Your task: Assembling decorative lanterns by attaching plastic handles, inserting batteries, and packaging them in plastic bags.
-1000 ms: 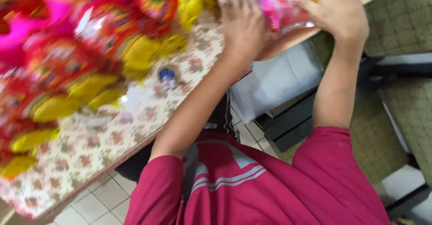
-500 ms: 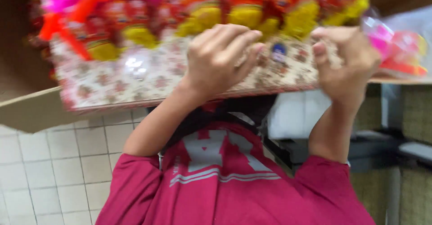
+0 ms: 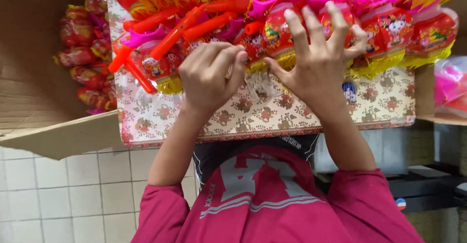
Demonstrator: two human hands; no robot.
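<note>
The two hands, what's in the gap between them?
In the head view, a crinkled clear plastic bit sits between the left hand and right hand, over the floral cloth.

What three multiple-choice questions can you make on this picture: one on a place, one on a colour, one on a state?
1. Where is the cardboard box?
A. Left of the floral cloth
B. On the floor tiles
C. In the left hand

2. What colour is the fringe on the red toys?
A. Green
B. Black
C. Yellow

3. How are the fingers of the right hand?
A. Closed in a fist
B. Spread
C. Out of view

Answers:
1 A, the box borders the cloth's left edge.
2 C, yellow strands hang along the toys' edge.
3 B, the fingers fan out over the toys.
</note>
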